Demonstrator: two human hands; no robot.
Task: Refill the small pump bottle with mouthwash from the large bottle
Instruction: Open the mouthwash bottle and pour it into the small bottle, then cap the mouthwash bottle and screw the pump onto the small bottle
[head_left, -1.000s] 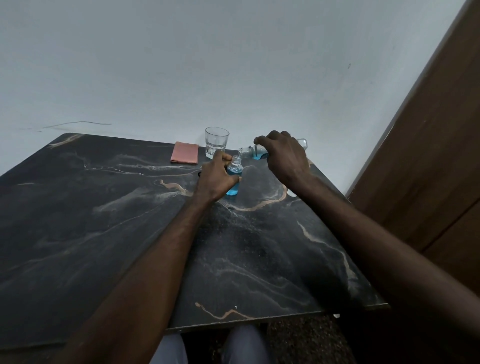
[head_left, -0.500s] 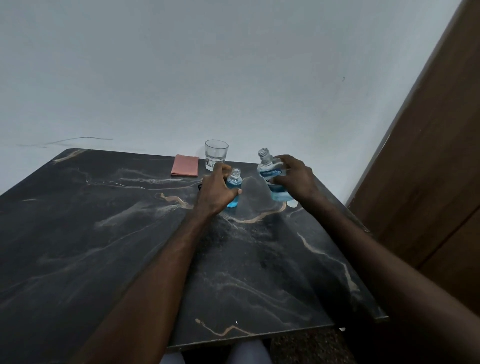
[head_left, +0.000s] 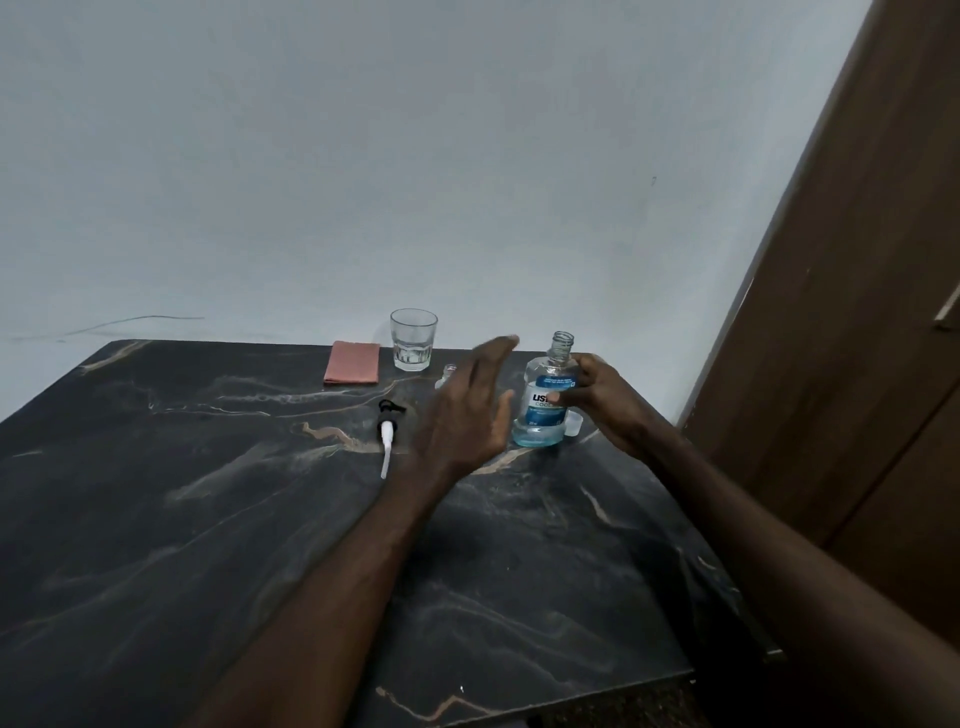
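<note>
The large mouthwash bottle (head_left: 544, 400) stands upright and uncapped on the dark marble table (head_left: 208, 519), with a little blue liquid at its bottom. My right hand (head_left: 602, 397) grips it from the right. My left hand (head_left: 470, 410) hovers open just left of it, fingers spread, holding nothing. Behind that hand only the open neck of the small bottle (head_left: 448, 373) shows; the rest is hidden. The pump head (head_left: 387, 434), black top with a white tube, lies on the table to the left. A clear cap (head_left: 573, 422) sits behind the large bottle.
A drinking glass (head_left: 413, 340) with some water stands at the table's back edge, with a folded pink cloth (head_left: 352, 362) to its left. A white wall runs behind the table. A brown wooden door (head_left: 852, 338) stands close on the right.
My right hand tipped the large bottle back up and set it upright on the table. My left hand let go of the small bottle and opened, rising in front of it.
</note>
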